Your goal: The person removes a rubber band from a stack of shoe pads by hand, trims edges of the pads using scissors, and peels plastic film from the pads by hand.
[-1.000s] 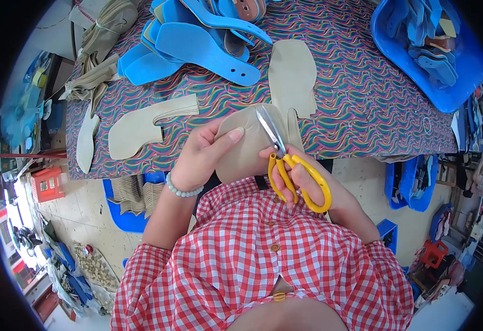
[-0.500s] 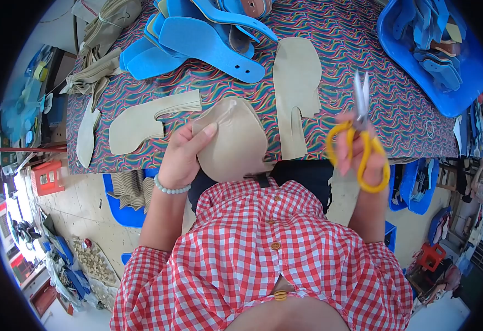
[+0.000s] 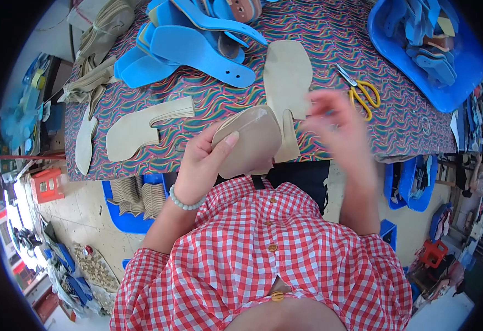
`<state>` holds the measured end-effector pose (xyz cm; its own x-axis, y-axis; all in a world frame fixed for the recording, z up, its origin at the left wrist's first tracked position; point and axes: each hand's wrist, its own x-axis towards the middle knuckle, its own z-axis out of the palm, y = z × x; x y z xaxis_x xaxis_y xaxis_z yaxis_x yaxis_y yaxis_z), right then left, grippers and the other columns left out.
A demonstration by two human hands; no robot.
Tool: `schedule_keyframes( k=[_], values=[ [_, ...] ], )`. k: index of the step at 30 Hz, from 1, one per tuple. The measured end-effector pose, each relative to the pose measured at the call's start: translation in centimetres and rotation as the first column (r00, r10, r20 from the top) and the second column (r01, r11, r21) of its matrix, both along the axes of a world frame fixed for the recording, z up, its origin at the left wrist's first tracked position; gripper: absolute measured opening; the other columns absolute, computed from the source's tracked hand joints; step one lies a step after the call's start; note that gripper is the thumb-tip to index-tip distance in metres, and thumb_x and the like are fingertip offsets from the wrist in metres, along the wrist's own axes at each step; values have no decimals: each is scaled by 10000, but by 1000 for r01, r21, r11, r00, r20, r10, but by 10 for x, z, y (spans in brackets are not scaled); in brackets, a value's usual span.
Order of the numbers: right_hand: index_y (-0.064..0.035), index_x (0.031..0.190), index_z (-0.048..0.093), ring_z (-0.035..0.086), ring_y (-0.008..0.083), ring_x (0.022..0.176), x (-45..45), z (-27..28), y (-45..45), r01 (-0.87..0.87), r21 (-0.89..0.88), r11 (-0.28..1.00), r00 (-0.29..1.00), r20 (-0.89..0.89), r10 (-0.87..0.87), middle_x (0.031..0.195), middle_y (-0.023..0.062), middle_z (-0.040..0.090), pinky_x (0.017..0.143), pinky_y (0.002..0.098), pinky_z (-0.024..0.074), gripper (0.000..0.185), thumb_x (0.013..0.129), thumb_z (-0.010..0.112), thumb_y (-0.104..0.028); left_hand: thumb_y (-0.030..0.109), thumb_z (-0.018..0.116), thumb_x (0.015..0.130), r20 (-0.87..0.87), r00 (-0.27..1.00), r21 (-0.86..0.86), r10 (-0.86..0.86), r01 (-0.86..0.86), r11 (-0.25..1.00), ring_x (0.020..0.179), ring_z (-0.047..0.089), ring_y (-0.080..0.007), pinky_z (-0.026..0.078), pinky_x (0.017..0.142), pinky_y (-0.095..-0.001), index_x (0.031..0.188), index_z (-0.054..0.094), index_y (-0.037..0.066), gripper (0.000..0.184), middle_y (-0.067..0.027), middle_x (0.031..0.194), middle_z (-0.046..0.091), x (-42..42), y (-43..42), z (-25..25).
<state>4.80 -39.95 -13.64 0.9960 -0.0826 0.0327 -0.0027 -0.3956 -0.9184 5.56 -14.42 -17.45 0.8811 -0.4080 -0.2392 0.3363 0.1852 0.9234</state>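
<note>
My left hand (image 3: 207, 157) is closed on a beige leather piece (image 3: 251, 142), thumb on top; its upper edge looks layered. My right hand (image 3: 335, 118) is blurred by motion, above the right side of a flat beige cut piece (image 3: 288, 77); I cannot tell whether its fingers hold anything. Yellow-handled scissors (image 3: 363, 94) lie on the patterned tabletop, beyond and right of that hand, blades pointing up and left. A layered beige piece with a notch (image 3: 142, 124) rests left of my left hand.
Blue strap-shaped pieces (image 3: 197, 52) are heaped at the back of the table (image 3: 396, 132). A blue basin (image 3: 462, 91) with similar pieces stands at the right. Bundled beige pieces (image 3: 101, 41) and a narrow beige piece (image 3: 86, 146) lie at the left.
The scissors have left my right hand and now lie on the table. My right hand has moved up and left. My left hand has shifted right with the leather piece.
</note>
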Motion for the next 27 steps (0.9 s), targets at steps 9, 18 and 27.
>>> schedule_keyframes(
  k=[9,18,27],
  values=[
    [-70,903,638,611,268,789,0,-44,65,-119,-215,969,845,490,213,883,70,598,644,363,503,142,787,720,-58,139,566,995,-53,998,-46,19,-21,999,999,595,-69,486,869,-250,1285,581,-6,325,-29,1121,660,-2,-1,2],
    [-114,863,654,617,215,892,-3,-52,64,-183,-420,889,681,598,422,958,-1,642,715,360,509,124,747,685,-83,177,573,988,-210,969,-159,-128,95,983,993,619,-90,491,875,-263,1220,588,-5,295,-39,1102,661,10,9,4],
    [-142,906,658,596,205,1022,-43,-46,29,-384,-414,826,706,445,551,1040,-49,704,1035,480,413,220,710,723,-66,146,591,981,-216,964,-140,-154,126,982,962,633,-87,505,858,-260,1222,573,-12,288,-40,1089,666,16,13,2]
  ],
)
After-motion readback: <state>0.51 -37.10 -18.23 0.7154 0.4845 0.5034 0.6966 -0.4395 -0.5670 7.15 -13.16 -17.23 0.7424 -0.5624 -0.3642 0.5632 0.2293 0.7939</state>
